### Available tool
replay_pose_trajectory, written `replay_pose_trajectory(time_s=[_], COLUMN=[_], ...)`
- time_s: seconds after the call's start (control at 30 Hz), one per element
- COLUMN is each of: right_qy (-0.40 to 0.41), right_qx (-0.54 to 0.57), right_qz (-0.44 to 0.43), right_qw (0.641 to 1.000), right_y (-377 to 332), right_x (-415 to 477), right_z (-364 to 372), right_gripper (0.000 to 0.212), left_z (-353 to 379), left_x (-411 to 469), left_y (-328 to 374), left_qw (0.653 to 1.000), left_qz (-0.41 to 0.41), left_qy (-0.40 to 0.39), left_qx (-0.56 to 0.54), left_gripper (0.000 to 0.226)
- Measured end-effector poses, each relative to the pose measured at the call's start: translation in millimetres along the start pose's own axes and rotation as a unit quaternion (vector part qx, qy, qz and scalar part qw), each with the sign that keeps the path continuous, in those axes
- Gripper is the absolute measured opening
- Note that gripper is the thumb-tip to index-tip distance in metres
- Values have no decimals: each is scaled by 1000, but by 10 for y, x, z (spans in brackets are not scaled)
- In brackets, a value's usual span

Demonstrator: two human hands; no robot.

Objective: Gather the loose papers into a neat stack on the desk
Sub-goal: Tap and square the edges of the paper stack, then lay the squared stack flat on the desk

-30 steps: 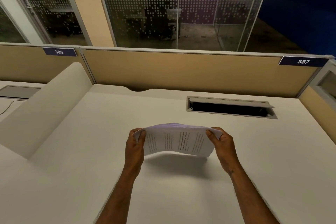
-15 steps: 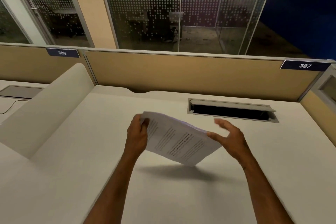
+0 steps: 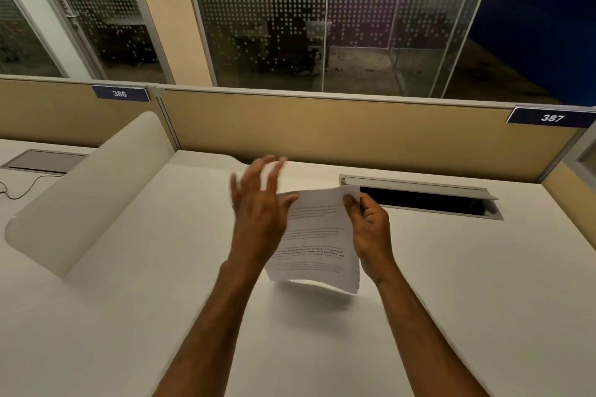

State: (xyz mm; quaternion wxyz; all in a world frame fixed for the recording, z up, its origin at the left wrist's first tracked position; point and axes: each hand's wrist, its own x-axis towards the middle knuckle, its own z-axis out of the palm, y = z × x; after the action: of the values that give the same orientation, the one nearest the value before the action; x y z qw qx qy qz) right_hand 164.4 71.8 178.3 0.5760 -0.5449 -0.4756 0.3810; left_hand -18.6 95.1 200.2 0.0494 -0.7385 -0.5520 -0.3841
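A sheaf of white printed papers (image 3: 317, 238) hangs upright above the white desk (image 3: 451, 284), its lower edge off the surface. My right hand (image 3: 367, 226) pinches the sheaf's upper right corner between thumb and fingers. My left hand (image 3: 259, 200) is at the papers' left edge, fingers spread and blurred by motion, holding nothing; it covers the left side of the sheets.
A cable tray slot (image 3: 422, 198) with a raised lid lies in the desk just behind the papers. A curved white divider (image 3: 87, 193) rises on the left. A tan partition (image 3: 322, 129) with tags 386 and 387 closes the back; a cable (image 3: 19, 188) lies at far left.
The papers turned from lying across both hands to hanging upright. My right hand took the top right corner. My left hand let go and lifted with open fingers.
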Motion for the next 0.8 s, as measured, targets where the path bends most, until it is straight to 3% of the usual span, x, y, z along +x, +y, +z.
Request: replay_pose_trajectory(time_s=[0.07,0.13,0.23,0.3,0.5,0.8], right_qy=[10,11,-3,-15,-39,-73], right_qx=[17,26,32,35,18,-17], right_qz=[13,17,17,18,41,144], right_qw=[1000,999,999,999,998,987], right_y=[48,66,79,98,372,913], right_x=[-12,-13,2,2,-92,-211], right_z=[-36,-56,-47,-36,-49,-170], right_gripper=[18,18,18,21,25,18], left_z=[-19,-14,37,92,351,700], left_x=[-144,-275,-413,-484,-778,-1033], left_y=[-156,-229,-304,-342,-356,-631], left_qw=[974,905,851,835,806,824], left_qz=[-165,-287,-318,-321,-367,-379], left_qy=[32,12,-37,-48,-61,-129], left_qx=[-154,-314,-416,-445,-460,-401], left_gripper=[85,84,35,22,26,33])
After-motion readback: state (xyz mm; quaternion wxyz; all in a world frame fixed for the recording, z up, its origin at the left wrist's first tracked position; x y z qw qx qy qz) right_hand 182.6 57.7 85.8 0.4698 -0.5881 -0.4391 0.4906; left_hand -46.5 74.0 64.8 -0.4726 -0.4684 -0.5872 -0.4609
